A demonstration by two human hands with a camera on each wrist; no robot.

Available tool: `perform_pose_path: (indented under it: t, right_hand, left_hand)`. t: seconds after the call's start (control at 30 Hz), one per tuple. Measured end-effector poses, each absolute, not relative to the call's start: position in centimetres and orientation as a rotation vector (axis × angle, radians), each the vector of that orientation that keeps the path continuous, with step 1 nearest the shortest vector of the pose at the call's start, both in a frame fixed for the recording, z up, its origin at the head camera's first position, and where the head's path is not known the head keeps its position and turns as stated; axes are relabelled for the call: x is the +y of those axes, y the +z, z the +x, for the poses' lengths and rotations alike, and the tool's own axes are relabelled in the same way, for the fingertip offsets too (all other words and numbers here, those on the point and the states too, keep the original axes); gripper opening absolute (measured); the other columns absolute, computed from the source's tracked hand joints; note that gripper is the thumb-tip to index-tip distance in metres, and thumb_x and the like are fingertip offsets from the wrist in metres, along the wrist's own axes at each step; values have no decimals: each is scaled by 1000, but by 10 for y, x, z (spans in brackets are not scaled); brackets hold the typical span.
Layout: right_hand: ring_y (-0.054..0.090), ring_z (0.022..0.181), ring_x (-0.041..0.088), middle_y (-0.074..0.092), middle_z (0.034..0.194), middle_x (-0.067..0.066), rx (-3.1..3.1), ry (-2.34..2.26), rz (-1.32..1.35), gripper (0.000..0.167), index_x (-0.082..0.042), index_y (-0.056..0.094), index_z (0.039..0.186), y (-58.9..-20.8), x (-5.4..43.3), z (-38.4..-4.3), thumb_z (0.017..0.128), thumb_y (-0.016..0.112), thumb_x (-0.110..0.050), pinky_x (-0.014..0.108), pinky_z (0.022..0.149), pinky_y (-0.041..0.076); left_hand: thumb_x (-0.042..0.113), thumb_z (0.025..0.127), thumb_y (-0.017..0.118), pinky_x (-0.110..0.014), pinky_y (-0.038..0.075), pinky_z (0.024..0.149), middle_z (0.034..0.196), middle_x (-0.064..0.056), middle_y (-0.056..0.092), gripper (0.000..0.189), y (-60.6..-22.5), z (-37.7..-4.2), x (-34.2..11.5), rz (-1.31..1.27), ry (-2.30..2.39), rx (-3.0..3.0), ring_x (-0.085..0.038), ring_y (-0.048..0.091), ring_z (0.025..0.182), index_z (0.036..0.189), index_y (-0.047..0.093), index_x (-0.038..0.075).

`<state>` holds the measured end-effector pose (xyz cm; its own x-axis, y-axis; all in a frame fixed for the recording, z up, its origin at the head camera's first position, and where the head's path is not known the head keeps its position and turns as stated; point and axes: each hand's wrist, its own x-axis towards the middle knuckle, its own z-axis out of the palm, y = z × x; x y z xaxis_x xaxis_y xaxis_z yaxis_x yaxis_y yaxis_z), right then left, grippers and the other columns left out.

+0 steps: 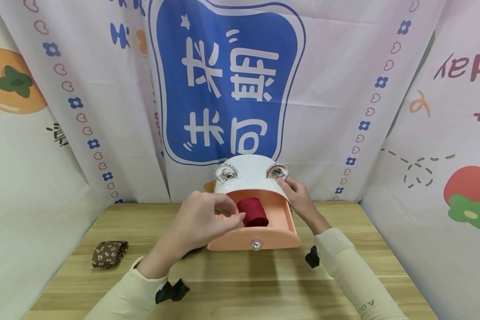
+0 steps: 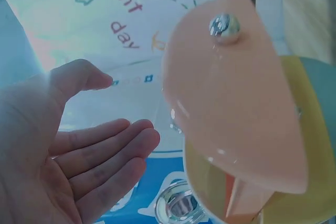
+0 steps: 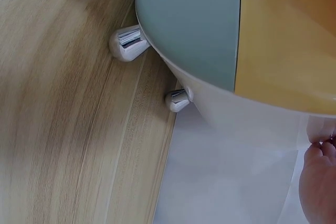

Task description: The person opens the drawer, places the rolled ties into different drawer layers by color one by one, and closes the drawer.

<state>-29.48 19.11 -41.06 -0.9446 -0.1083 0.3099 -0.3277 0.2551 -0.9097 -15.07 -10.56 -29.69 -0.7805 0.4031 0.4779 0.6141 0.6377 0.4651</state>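
A white drawer box [image 1: 250, 171] with two round chrome-ringed eyes stands at the table's far edge. Its peach top drawer [image 1: 258, 240], with a silver knob, is pulled out. Inside lies a dark red rolled cloth [image 1: 251, 210]. My left hand [image 1: 198, 222] hovers over the drawer's left side, thumb and fingers spread apart, fingertips overlapping the cloth in the head view. In the left wrist view that hand [image 2: 92, 150] holds nothing. My right hand [image 1: 302, 202] grips the box's right side, thumb by the right eye; some fingers are hidden.
A brown flower-patterned folded cloth [image 1: 110, 254] lies on the wooden table [image 1: 224, 293] at the left. Something dark [image 1: 193, 252] shows partly behind my left wrist. Below the open drawer are yellow [image 3: 289, 51] and grey-green [image 3: 189, 30] fronts. Printed curtains [image 1: 324, 111] hang behind.
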Motion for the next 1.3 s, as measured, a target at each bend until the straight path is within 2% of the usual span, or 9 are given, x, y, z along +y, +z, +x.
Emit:
perform_pose_path:
  t: [0.17, 0.37, 0.57, 0.7, 0.83, 1.07, 1.3]
  right_hand:
    - [69, 97, 12, 71, 120, 19, -2336, 1757, 416, 49, -7, 67, 134, -410, 192, -295, 108, 55, -47, 26, 81, 61]
    - [70, 97, 12, 71, 121, 20, -2320, 1779, 426, 50, -7, 67, 136, -412, 190, -296, 108, 56, -47, 27, 82, 62]
    - [69, 97, 12, 71, 119, 19, -2321, 1788, 418, 50, -7, 67, 134, -413, 189, -297, 108, 56, -48, 26, 82, 61]
    - [67, 96, 12, 70, 115, 15, -2320, 1788, 406, 48, -7, 67, 129, -413, 189, -297, 108, 56, -48, 26, 81, 60]
    - [67, 93, 11, 69, 111, 13, -2316, 1789, 410, 46, -6, 67, 126, -413, 190, -298, 108, 56, -47, 25, 80, 60]
    - [68, 95, 9, 70, 113, 11, -2309, 1807, 410, 46, -7, 69, 130, -413, 191, -296, 108, 56, -45, 25, 81, 60]
    - [66, 89, 9, 68, 102, 4, -2303, 1794, 399, 44, -6, 69, 120, -412, 189, -296, 108, 56, -46, 24, 76, 58]
  left_hand:
    - [29, 85, 85, -20, 55, 66, 74, 17, 74, 9, -312, -135, -106, -798, -894, -2484, 4, 65, 68, 80, 78, 25]
    - [22, 80, 87, -15, 48, 58, 81, 7, 80, 11, -331, -122, -112, -781, -747, -2216, 0, 60, 58, 86, 80, 16]
    - [13, 77, 90, -13, 55, 67, 83, 7, 80, 13, -339, -108, -119, -780, -783, -2168, -3, 74, 72, 86, 81, 15]
    - [11, 75, 90, -9, 53, 66, 81, 9, 79, 16, -348, -104, -119, -791, -831, -2197, -1, 73, 71, 84, 79, 18]
    - [12, 75, 91, -10, 54, 68, 77, 12, 77, 18, -361, -103, -115, -809, -856, -2212, 2, 72, 72, 81, 77, 20]
    - [15, 75, 91, -14, 55, 67, 74, 11, 76, 16, -381, -103, -105, -791, -838, -2250, 3, 70, 70, 78, 76, 19]
    - [16, 78, 90, -17, 57, 67, 75, 8, 77, 13, -390, -104, -94, -722, -858, -2353, 2, 71, 70, 78, 77, 17]
